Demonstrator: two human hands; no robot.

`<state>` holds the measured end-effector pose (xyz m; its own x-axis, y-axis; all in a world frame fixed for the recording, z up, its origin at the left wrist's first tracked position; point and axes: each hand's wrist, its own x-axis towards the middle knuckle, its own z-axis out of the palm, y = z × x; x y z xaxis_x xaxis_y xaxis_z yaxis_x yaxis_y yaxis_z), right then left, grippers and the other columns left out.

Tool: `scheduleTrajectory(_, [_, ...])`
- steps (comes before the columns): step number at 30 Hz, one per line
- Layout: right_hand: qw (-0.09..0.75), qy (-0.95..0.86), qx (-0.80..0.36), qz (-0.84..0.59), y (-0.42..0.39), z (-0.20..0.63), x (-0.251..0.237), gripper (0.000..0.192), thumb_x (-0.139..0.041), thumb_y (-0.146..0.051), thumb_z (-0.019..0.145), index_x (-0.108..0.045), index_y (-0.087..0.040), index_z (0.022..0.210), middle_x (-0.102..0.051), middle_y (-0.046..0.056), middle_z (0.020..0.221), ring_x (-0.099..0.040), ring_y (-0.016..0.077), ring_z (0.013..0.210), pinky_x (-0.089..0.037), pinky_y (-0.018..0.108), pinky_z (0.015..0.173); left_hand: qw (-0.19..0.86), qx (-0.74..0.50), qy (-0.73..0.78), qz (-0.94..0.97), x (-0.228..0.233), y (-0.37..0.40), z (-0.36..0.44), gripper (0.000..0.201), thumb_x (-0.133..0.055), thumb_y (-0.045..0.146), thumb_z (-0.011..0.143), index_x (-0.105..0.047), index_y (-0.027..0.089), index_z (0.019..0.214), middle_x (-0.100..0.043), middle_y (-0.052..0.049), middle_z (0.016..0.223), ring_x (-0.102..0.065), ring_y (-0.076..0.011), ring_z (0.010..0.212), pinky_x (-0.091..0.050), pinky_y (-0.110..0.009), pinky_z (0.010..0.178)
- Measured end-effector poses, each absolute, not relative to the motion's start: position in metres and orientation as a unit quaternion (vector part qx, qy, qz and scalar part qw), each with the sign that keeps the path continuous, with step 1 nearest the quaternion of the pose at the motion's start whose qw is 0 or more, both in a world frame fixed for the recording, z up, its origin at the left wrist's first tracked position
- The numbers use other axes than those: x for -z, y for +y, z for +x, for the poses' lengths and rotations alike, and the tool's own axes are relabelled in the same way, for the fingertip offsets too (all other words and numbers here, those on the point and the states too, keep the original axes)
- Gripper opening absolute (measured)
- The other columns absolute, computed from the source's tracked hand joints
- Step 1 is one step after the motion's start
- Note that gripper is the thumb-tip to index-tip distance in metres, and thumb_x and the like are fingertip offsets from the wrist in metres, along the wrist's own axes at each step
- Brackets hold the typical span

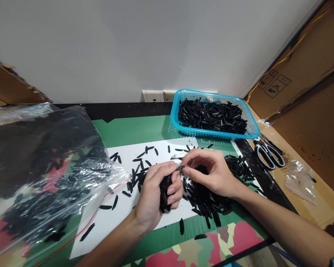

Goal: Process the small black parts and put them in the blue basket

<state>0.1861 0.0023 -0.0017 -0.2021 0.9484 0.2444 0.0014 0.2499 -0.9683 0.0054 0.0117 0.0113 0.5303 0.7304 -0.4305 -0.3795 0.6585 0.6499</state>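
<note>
Black plastic pieces, small and slender, are what we are handling: our left hand [156,193] is curling its fingers [174,191] shut around a bundle of black pieces [164,193], while our right hand [211,172] is pinching one single black piece [180,168] between thumb and forefinger, right at the top of that bundle, the two hands touching there. We are judging these pieces to be light, stiff and smooth, apt to slip out of a loose fist, so we are gripping each one by its end and keeping the bundle squeezed around its middle. Beneath our hands a loose heap of pieces [208,200] is lying on a white paper sheet [119,215], with strays scattered across it. The sheet is resting on a green bench [139,129] with a patterned cover near us. To our left a clear plastic bag [44,178], crinkled and glossy, is holding many more dark pieces. Behind, a blue perforated basket [214,97] is filled with pieces too. Scissors [268,152] with grey handles are lying just beside its right corner, near a small clear pouch [300,180] on cardboard.
</note>
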Motion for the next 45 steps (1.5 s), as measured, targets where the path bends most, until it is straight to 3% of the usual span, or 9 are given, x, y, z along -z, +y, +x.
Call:
scheduleTrajectory(13, [0.501,-0.516,-0.585,-0.375,0.0023,0.1839,0.0024,0.023,-0.087,-0.031,0.083,-0.072,-0.016,0.092,-0.075,0.004,0.077,-0.072,0.0149,0.065,-0.06,0.026,0.063,0.837,-0.317,0.36,0.264,-0.0101,0.0103,0.0076,0.035,-0.062,0.034,0.094,-0.05,0.018,0.065,-0.042,0.006,0.048,-0.033,-0.0067,0.037,-0.028,-0.016,0.035])
scheduleTrajectory(25, [0.519,-0.481,-0.605,-0.366,0.0022,0.1817,0.0003,0.027,-0.095,-0.022,0.071,-0.073,-0.017,0.086,-0.076,0.001,0.071,-0.075,0.0146,0.061,-0.061,0.022,0.059,0.836,-0.314,0.365,0.263,-0.0093,0.0091,0.0084,0.035,-0.066,0.035,0.091,-0.052,0.017,0.063,-0.042,0.006,0.046,-0.035,-0.0067,0.035,-0.029,-0.016,0.035])
scheduleTrajectory(45, [0.49,-0.454,-0.661,-0.342,0.001,0.1863,-0.0007,0.029,-0.093,-0.03,0.076,-0.073,-0.016,0.091,-0.077,0.003,0.073,-0.075,0.0166,0.063,-0.063,0.026,0.06,0.849,-0.292,0.372,0.237,-0.0108,0.0113,0.0075,0.034,-0.066,0.034,0.087,-0.052,0.018,0.06,-0.038,0.006,0.043,-0.034,-0.0077,0.034,-0.028,-0.018,0.035])
